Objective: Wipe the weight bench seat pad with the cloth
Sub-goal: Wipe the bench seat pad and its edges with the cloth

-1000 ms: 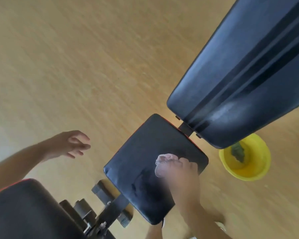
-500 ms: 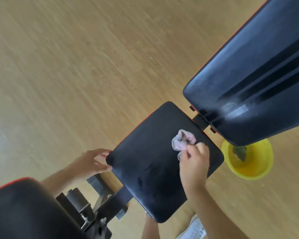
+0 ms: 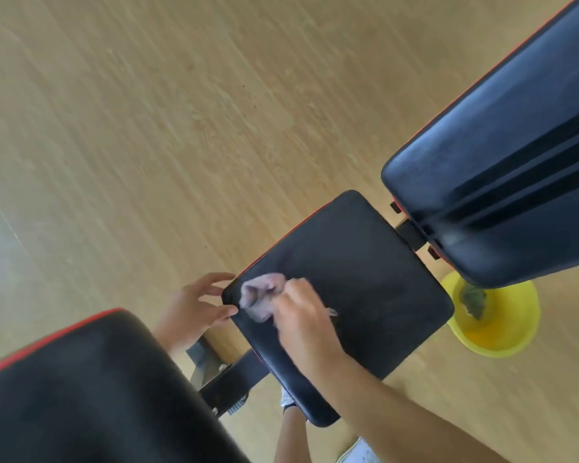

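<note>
The black seat pad (image 3: pixel 365 272) of the weight bench lies in the middle of the view, with a thin red edge. My right hand (image 3: pixel 305 315) presses a crumpled pale pink cloth (image 3: pixel 259 292) onto the pad near its left corner; the cloth is blurred by motion. My left hand (image 3: pixel 194 305) holds that left corner of the pad, thumb on top and fingers spread along the edge.
The long black back pad (image 3: pixel 502 168) rises at the upper right. A yellow bucket (image 3: pixel 505 332) with a dark rag inside stands on the wooden floor beside the seat. Another black padded part (image 3: pixel 81 389) fills the lower left, above the bench frame (image 3: pixel 228 382).
My right hand has swept the cloth from the pad's back-pad end across to its left corner. My left hand came in from the floor side and took hold of that corner.
</note>
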